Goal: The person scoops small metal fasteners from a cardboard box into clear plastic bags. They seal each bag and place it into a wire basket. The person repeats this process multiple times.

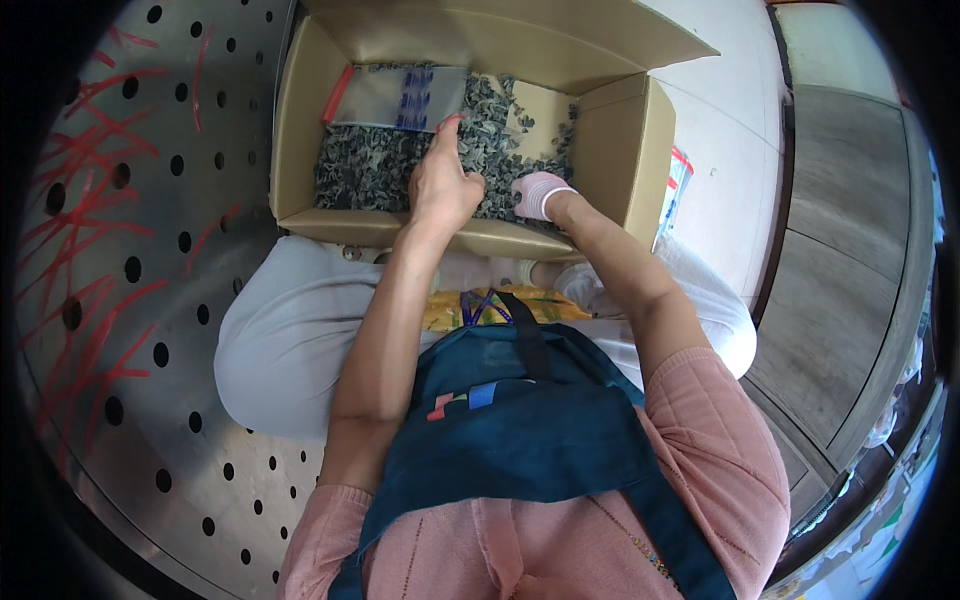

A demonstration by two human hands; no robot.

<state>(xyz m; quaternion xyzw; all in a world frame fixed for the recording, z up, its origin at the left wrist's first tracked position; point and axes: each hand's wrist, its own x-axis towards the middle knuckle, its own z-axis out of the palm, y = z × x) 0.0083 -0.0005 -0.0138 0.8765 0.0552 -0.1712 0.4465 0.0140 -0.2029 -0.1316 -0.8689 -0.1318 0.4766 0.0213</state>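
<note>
In the head view, a tan cardboard box stands open in the upper middle of the frame, its floor largely covered with dark grey-green flakes. On the flakes, in the upper left part of the box, lies a clear plastic bag with a blue printed band; its long axis runs roughly left to right, with a red strip along its left end.

The left hand is the nearer of the two — it reaches up from below to the bag's lower right corner, so the bag stretches up and to the left from its fingers, and the red strip sits at the far end. One finger reaches out to that corner while the others look curled in; whether they pinch the film, I cannot tell.

The right hand, in a pink-and-white striped glove, is lower and further right — among the flakes near the box's near wall, apart from the bag. Its fingertips are hard to make out there, so I cannot tell whether they are together or apart.
</note>
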